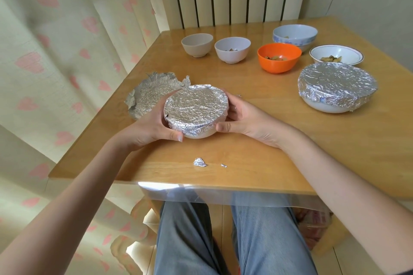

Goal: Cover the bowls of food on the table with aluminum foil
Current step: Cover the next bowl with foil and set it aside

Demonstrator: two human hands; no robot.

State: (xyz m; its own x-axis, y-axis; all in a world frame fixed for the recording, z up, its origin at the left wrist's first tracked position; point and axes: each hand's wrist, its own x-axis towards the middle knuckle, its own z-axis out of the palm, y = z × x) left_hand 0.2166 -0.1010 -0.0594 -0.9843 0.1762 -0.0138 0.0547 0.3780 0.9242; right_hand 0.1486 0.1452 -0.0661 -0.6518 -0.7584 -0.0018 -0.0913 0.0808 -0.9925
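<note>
A white bowl topped with crinkled aluminum foil (195, 108) sits on the wooden table (245, 147) in front of me. My left hand (154, 124) curls round its left side, thumb on the foil's lower edge. My right hand (243, 118) grips its right side. A larger foil-covered bowl (337, 87) stands to the right. Behind it are uncovered bowls: an orange one (279, 57) with food, a white rimmed one (336, 54) with food, a blue-patterned stack (295, 35), a small white one (232, 49) with food and a beige one (196, 44).
A crumpled used foil sheet (147, 94) lies behind my left hand near the table's left edge. Two small foil scraps (200, 162) lie near the front edge. A heart-patterned curtain hangs at the left; a radiator stands behind the table.
</note>
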